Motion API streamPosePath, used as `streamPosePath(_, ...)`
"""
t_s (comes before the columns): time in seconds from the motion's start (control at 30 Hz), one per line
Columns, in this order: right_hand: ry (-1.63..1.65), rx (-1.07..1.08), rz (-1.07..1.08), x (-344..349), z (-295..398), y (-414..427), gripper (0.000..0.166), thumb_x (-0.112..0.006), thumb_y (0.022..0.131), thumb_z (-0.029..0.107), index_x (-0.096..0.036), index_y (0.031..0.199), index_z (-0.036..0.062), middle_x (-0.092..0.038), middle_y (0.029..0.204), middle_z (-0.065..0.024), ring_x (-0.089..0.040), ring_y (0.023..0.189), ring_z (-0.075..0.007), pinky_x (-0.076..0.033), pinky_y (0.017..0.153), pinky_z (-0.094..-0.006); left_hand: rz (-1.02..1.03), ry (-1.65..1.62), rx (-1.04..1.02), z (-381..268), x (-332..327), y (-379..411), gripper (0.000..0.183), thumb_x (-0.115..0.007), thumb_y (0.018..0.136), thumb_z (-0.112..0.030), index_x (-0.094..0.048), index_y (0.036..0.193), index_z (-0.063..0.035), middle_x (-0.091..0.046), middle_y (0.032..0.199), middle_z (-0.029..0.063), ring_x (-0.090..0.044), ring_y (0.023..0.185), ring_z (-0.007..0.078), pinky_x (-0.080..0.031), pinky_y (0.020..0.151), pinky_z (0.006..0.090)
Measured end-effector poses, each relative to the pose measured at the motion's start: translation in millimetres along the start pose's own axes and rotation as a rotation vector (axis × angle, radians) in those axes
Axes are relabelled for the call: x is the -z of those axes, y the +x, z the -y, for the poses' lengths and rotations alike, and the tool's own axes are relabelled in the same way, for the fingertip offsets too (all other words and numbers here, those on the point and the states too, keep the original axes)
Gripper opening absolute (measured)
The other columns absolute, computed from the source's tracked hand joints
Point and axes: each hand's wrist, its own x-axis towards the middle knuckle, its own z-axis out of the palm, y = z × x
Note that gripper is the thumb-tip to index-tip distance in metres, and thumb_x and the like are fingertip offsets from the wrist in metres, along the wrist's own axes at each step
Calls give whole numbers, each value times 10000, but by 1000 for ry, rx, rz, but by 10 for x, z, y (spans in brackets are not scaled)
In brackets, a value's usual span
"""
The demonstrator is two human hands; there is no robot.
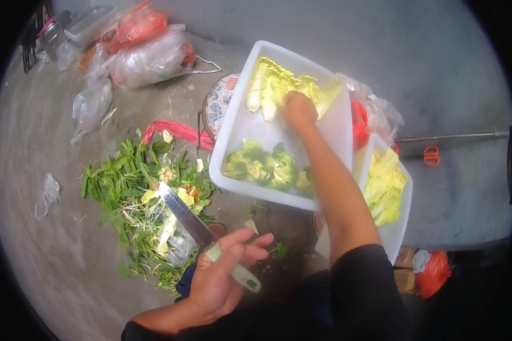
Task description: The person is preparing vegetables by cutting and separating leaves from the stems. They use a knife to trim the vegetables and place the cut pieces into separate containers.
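My left hand point(224, 273) holds a kitchen knife by its pale green handle point(243, 276), pinched under the thumb with the other fingers loosely extended. The knife's blade point(187, 217) points up and left, above a heap of green leaves and vegetable trimmings point(123, 170) on the floor. My right hand point(301, 111) reaches into a white plastic bin point(228, 140), its fingers curled at pale yellow napa cabbage leaves point(266, 85); whether it grips one is hidden. Broccoli florets point(281, 168) lie in the bin's near end.
Right of the bin, a second white container point(403, 213) holds cabbage leaves point(384, 187). Orange-handled scissors point(431, 156) lie farther right. A patterned round stool point(222, 102) is partly under the bin. Filled plastic bags point(149, 59) stand at upper left; a red bag point(434, 275) is lower right.
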Motion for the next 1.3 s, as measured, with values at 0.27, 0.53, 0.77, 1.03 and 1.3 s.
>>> streamPosePath(0.27,1400,-182,333,707,-184,-415,86,-568,794,44,-505,846,74,-567,851,-44,-564,687,-140,-455,545,-253,21,-40,44,39,20,-33,188,-541,860,-71,-580,1036,-17,-632,855,116,-602,733,214,-485,719,334)
streamPosePath(0.53,1647,-167,272,1331,-681,-1305,186,-551,808,42,-497,982,73,-581,886,-48,-586,721,-132,-487,553,-255,45,228,-79,284,-187,-8,201,-551,842,-62,-577,1030,6,-617,990,172,-602,888,254,-458,831,355)
streamPosePath(0.77,853,-278,-112,1827,-1972,-2126,390,-594,751,33,-483,1125,30,-580,913,-62,-590,770,-148,-515,618,-290,50,211,-11,438,-238,-111,172,-509,817,9,-562,980,12,-609,979,181,-639,833,287,-516,780,379)
streamPosePath(1.03,843,-442,-184,1369,-2323,-2353,423,-629,679,-20,-490,1075,29,-589,827,-68,-594,667,-160,-492,526,-263,37,261,56,635,-355,-104,145,-493,803,29,-562,929,6,-603,919,173,-641,783,275,-528,738,380)
streamPosePath(1.3,663,-474,-212,1275,-2356,-2395,428,-626,654,-73,-504,1039,71,-556,797,-42,-569,639,-148,-476,502,-276,89,278,41,669,-342,-30,120,-490,809,15,-561,904,-9,-597,898,166,-625,714,255,-510,670,324)
